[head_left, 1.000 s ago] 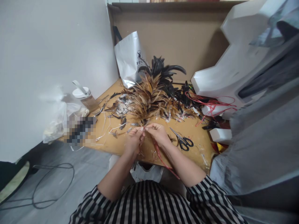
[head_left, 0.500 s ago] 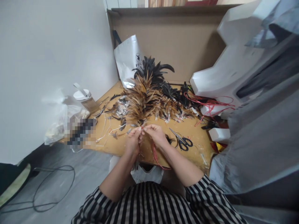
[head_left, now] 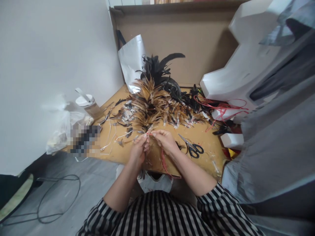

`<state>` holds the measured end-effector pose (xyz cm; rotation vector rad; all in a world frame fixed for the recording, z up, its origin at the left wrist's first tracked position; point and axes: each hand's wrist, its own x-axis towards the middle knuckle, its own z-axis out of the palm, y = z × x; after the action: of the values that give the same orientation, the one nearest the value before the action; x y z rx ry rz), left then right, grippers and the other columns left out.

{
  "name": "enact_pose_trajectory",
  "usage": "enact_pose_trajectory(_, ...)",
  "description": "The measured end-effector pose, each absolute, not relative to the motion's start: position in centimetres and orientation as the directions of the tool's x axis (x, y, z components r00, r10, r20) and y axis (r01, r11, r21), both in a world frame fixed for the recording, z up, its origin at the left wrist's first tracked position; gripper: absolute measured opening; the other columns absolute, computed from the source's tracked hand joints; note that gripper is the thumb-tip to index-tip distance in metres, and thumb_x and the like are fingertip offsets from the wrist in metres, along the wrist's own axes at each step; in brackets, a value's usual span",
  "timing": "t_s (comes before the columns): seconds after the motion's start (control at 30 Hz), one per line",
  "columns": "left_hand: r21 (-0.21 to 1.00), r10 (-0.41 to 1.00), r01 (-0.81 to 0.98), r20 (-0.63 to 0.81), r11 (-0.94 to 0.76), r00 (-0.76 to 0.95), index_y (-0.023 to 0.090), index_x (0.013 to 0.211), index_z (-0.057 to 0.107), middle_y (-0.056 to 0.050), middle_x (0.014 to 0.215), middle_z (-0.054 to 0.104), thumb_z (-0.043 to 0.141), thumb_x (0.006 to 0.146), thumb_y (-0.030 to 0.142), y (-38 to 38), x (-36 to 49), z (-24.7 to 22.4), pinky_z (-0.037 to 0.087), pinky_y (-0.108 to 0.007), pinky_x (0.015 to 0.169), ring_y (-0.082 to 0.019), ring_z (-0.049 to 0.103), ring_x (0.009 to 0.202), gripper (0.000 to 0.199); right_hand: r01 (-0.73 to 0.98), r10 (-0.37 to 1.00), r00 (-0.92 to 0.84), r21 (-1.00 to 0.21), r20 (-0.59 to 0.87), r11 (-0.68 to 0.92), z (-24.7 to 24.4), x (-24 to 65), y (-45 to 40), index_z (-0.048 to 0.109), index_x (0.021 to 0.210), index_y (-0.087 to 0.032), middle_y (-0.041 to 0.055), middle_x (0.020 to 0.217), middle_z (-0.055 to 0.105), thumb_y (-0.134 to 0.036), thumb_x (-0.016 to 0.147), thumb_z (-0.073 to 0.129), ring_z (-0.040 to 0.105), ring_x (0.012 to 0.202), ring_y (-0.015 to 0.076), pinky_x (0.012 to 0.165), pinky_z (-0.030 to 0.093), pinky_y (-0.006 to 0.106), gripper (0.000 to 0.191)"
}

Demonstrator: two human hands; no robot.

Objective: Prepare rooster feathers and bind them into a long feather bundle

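A long bundle of brown and black feathers (head_left: pixel 149 93) stretches away from me, its near end narrowing to my fingers. My left hand (head_left: pixel 140 146) is closed around that near end, with stems hanging below the palm. Close beside it, my right hand (head_left: pixel 164 140) pinches a thin red string (head_left: pixel 150 133) at the base of the feathers. More of this red string dangles under my right hand past the table's front edge. Black-handled scissors (head_left: pixel 193 147) lie partly open to the right of my right hand. The fingertips hide how the string goes around the stems.
Loose feathers (head_left: pixel 182 114) are heaped behind the hands on the wooden table (head_left: pixel 209 154). A lidded cup (head_left: pixel 90 106) and a plastic bag (head_left: pixel 59 134) stand left. A silver bag (head_left: pixel 133 62) leans at the back. White machine (head_left: pixel 221 82) and red cord (head_left: pixel 221 108) are right.
My right hand has shifted slightly away from the left, and more red string shows between the fingers. The black feather tips at the far end have swung and spread differently.
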<state>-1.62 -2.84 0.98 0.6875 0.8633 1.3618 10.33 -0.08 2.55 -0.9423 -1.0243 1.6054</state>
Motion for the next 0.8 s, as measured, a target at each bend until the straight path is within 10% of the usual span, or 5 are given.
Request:
enact_pose_trajectory(0.33, 0.798, 0.989, -0.587, -0.142, 0.134, 0.032, 0.013, 0.065, 0.048, 0.006, 0.052, 0.035, 0.065, 0.070, 0.033, -2.9, -1.4, 0.5, 0.015, -0.013, 0.034, -0.001, 0.021, 0.038, 0.027, -0.287, 0.911, -0.405, -0.934, -0.084, -0.213, 2.5, 11.3, 0.2, 0.066, 0.092, -0.013, -0.0093, 0.040, 0.039, -0.033, 0.067, 0.066, 0.019, 0.034, 0.0025, 0.036, 0.009, 0.021, 0.033)
enact_pose_trajectory(0.8, 0.367, 0.918, -0.853, -0.284, 0.372, 0.278, 0.013, 0.079, 0.049, 0.005, 0.060, 0.037, 0.045, 0.086, 0.013, -1.3, -1.5, 0.5, 0.020, -0.008, 0.030, 0.000, 0.028, 0.038, 0.008, -0.066, 0.922, -0.377, -0.991, -0.082, -0.115, 2.6, 13.0, 1.7, 0.062, 0.087, -0.015, -0.0096, 0.043, 0.039, -0.037, 0.069, 0.061, 0.025, 0.036, 0.0040, 0.038, 0.016, 0.020, 0.028)
